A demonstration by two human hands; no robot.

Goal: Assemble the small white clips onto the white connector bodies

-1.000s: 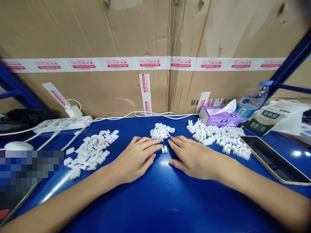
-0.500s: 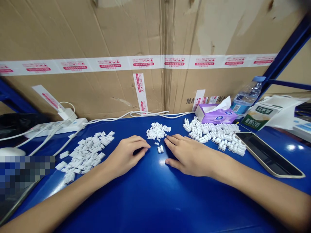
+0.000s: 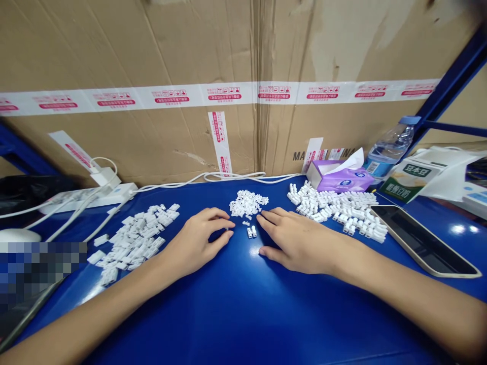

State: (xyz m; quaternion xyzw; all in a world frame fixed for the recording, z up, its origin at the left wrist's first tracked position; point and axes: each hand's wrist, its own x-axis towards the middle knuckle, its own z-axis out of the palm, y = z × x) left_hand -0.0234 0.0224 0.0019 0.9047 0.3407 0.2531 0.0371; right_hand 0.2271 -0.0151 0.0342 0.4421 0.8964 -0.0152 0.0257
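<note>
On the blue table, my left hand (image 3: 203, 242) rests with thumb and fingertips apart, nothing between them. My right hand (image 3: 291, 241) lies palm down with its fingers spread, holding nothing. Between the two sits a small joined white connector piece (image 3: 251, 232), touched by neither hand. Just beyond it is a heap of tiny white parts (image 3: 247, 204), with a few loose bits at its near side. White rectangular pieces (image 3: 137, 235) are piled to the left of my left hand. Beyond my right hand spreads a pile of white connectors (image 3: 337, 205).
A phone (image 3: 424, 241) lies at the right. Behind it are a purple tissue pack (image 3: 340, 176), a water bottle (image 3: 390, 147) and a green-white carton (image 3: 411, 177). A white power strip (image 3: 89, 196) with cables is at the back left, before a cardboard wall (image 3: 171, 137).
My left thumb and fingertips have parted slightly. The whole view has shifted a little; my right hand and the white pieces stay where they were on the table.
</note>
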